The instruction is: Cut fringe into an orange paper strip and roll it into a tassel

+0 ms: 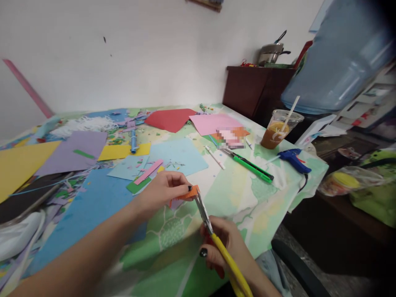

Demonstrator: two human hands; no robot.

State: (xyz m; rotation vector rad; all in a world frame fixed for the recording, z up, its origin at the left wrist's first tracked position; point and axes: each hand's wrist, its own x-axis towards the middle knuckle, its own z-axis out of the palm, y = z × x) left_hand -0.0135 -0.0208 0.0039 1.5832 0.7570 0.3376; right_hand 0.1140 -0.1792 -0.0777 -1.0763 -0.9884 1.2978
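Observation:
My left hand (165, 187) is closed, pinching a small orange piece of craft sheet (194, 191) between thumb and fingers. In my right hand (229, 241) is a pair of scissors (229, 262) with yellow and red handles, thumb and fingers wrapped round them. The blade tips are at the right edge of the orange piece; whether they have cut into it is hard to tell. Beyond my left hand lie a pink strip (149, 172), a green piece (137, 185) and a light blue sheet (179, 154). A large blue sheet (99, 210) passes under my left forearm.
A green utility knife (252, 168), a white stick (215, 157) and a blue glue gun (293, 160) lie to the right. Behind them stands a drink cup with a straw (275, 134). Coloured sheets and scraps cover the left side, beside a dark phone-like object (27, 196).

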